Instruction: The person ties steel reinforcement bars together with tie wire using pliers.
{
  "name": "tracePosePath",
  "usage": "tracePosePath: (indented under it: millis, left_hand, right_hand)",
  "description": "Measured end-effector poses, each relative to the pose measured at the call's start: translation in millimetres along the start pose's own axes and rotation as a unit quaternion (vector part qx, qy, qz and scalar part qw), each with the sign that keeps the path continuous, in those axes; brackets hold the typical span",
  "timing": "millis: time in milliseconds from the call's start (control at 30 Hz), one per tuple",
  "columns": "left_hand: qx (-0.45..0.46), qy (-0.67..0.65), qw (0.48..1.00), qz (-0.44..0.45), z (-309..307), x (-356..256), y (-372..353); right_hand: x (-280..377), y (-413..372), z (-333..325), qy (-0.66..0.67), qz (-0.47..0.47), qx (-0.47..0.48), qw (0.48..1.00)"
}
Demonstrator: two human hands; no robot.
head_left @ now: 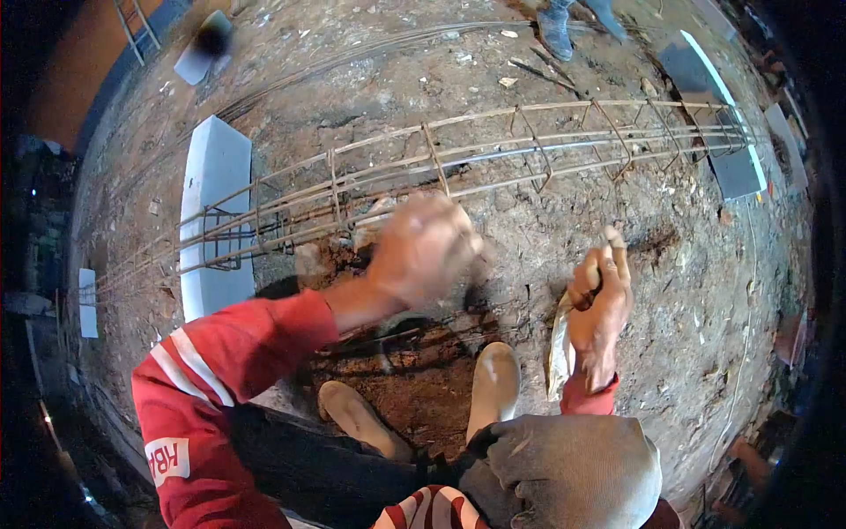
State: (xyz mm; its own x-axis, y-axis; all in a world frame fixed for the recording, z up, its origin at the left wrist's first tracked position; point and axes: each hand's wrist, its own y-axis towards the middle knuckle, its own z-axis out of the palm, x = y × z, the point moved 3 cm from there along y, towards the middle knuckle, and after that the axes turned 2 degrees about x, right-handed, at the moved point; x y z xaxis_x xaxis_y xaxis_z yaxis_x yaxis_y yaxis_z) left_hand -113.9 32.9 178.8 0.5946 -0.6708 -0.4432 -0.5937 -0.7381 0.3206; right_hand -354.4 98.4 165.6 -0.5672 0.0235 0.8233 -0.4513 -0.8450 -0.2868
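A long rebar cage (441, 163), several thin bars with square stirrups around them, stretches across the ground in front of me. My left hand (427, 251) is closed in a fist at the cage's near side, smeared by motion, and overlaps the lower bar in this view. Lower right of the cage, my right hand (604, 295) is raised with its fingers curled in toward the thumb. What either hand holds, I cannot tell. Beside the right wrist shows a pale, narrow strip (560, 348).
White-edged blocks stand at the cage's ends, one left (211, 159) and one right (745, 145). My boots (495, 383) stand on dug reddish soil. Another person's boots (555, 31) are at the top. Loose rods (352, 53) lie behind the cage.
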Motion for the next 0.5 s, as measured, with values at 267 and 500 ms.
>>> tracePosePath:
  millis: [267,500]
  left_hand:
    - [0.121,0.024,0.913,-0.389,0.2,84.3,25.6]
    - [0.116,-0.194,0.838,-0.496,17.0,113.4,15.0]
  right_hand:
    - [-78.7,-7.2,17.6,-0.088,0.205,0.167,0.96]
    - [-154.2,-4.8,0.0,-0.146,0.27,0.143,0.941]
